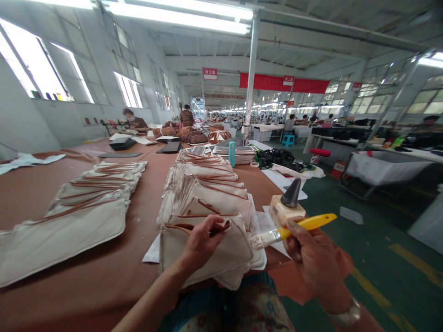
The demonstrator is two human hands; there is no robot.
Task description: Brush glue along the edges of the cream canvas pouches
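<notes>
My left hand (204,240) pinches the brown-trimmed top edge of the nearest cream fabric piece (207,256), at the front of a long overlapping row of such pieces (221,193). In my right hand (316,258) is a brush with a yellow handle (316,222); its pale, coated bristles (261,240) point left, close to the right edge of the row. Just behind the brush stands a whitish block-shaped container (284,210) with a dark cone (291,192) on top. White sheets (272,226) lie partly under the row.
A second row of cream pieces (90,207) lies on the brown table (138,258) to the left. Farther back are a turquoise bottle (231,154), dark stacked sheets (122,143) and brown bundles (194,134). A white bin (384,167) stands at right. People sit in the background.
</notes>
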